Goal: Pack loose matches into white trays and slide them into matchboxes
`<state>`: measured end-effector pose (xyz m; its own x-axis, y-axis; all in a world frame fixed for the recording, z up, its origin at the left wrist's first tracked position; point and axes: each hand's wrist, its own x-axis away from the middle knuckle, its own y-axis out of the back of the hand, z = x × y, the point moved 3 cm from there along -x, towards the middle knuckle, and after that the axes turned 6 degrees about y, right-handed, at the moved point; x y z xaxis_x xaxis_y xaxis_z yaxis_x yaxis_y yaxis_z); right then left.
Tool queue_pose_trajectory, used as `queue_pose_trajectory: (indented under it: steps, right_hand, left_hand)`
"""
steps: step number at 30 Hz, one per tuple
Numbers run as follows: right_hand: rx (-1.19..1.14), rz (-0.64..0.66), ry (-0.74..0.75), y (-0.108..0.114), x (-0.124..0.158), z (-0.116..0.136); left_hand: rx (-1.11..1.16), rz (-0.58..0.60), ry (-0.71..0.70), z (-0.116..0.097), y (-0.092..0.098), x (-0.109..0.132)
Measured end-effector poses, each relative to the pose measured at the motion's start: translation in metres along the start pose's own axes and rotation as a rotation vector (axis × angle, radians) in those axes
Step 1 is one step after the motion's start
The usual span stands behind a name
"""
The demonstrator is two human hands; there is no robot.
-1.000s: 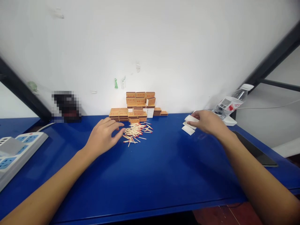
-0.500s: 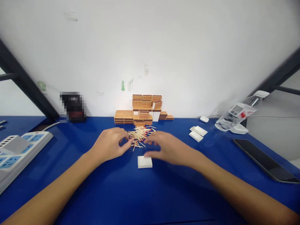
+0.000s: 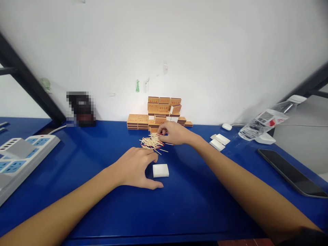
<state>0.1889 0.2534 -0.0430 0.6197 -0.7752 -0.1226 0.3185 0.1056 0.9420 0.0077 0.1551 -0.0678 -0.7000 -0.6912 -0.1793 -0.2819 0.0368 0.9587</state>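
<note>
My left hand is open, thumb and fingers spread around the left side of a small white tray, like a matchbox drawer, lying on the blue table; a gap shows between hand and tray. Behind it lies a loose pile of red-tipped matches. My right hand is at the right edge of this pile, fingers curled towards the thumb around some matches; how many is hidden. Just behind the pile rises a stack of orange matchboxes against the wall, partly covered by my right hand.
White paper-like pieces lie to the right. Beyond them are a small white case, a tilted clear bottle and a black phone. On the left sits a power strip; a blurred dark object leans at the wall.
My left hand has moved from the matches' left edge towards me, beside the white tray. My right hand has gone from near the tray forward to the pile and closed its fingers.
</note>
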Motion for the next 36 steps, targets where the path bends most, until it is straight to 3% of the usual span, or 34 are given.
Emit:
queue_pose_trajectory:
  steps: [5,13,36]
  right_hand:
    - [0.052,0.019,-0.032,0.008,-0.010,-0.008]
    - [0.076,0.086,0.007,-0.002,-0.015,0.000]
    - [0.121,0.151,-0.013,-0.003,-0.013,0.004]
  left_hand:
    - [0.000,-0.011,-0.014,-0.001,-0.001,0.000]
    - [0.025,0.033,-0.021,-0.004,-0.004,-0.002]
    - [0.076,0.077,0.011,-0.001,-0.005,-0.002]
